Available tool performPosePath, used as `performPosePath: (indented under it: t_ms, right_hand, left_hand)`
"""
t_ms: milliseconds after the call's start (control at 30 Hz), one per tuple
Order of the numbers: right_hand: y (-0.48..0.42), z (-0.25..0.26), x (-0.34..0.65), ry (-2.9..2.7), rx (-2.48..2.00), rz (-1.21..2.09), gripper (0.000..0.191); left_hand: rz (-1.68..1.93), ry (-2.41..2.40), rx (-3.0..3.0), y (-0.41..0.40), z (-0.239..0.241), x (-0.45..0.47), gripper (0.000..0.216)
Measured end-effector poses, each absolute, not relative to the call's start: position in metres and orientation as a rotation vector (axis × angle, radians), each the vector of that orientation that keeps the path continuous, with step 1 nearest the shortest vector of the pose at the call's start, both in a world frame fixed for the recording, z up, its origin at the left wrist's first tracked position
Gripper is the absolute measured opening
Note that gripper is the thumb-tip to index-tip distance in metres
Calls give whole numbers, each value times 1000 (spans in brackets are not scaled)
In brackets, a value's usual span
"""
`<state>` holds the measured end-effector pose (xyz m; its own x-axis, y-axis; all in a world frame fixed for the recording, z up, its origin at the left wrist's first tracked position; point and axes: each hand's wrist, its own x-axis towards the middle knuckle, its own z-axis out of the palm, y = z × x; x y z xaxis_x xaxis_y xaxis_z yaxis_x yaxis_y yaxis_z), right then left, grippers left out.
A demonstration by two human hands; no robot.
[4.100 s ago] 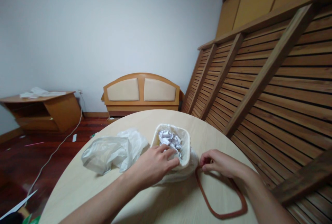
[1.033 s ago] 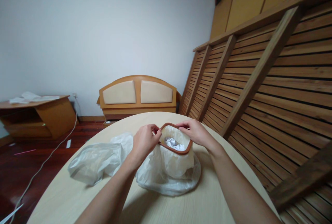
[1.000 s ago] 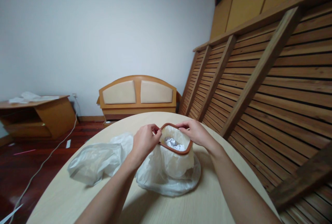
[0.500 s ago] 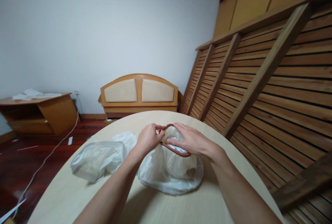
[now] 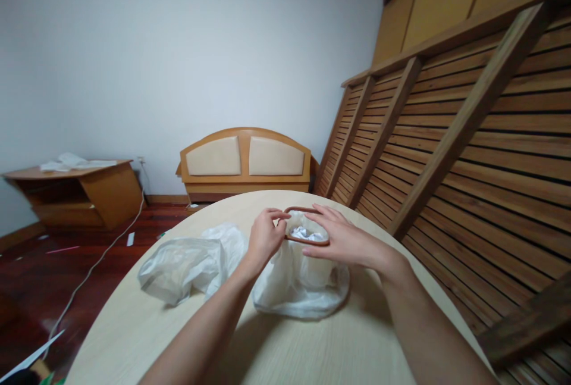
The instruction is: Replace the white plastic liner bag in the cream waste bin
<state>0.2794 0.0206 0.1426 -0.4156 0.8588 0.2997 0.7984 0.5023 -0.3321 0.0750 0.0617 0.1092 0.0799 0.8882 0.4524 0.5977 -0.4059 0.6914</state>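
Note:
A small cream bin (image 5: pixel 307 260) lined with a white plastic bag (image 5: pixel 298 287) stands on the round wooden table (image 5: pixel 285 343). Crumpled paper (image 5: pixel 307 233) shows inside it. A brown ring (image 5: pixel 300 238) sits on the bin's rim over the bag. My left hand (image 5: pixel 266 236) pinches the ring's left side. My right hand (image 5: pixel 339 236) lies on the ring's right side with fingers stretched out flat.
A second crumpled white plastic bag (image 5: pixel 190 261) lies on the table left of the bin. A slatted wooden frame (image 5: pixel 450 135) leans at the right. A wooden headboard (image 5: pixel 244 162) and a low cabinet (image 5: pixel 75 191) stand by the far wall; a cable (image 5: pixel 96 263) runs across the floor.
Four seconds ago the ring lay on the table by my right hand. It now sits on the bin's rim, and my right hand has flattened onto it.

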Motion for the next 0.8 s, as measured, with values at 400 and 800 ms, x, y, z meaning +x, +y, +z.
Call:
performPosePath:
  t_ms: [400,800]
  right_hand:
    - [78,64,275,-1956,-1386,71,85]
    - [74,3,280,-2128,-1478,291,51]
  left_hand:
    - [1097,1336,2488,73,95,75,29]
    - [796,2124,2280,140,127,11,38]
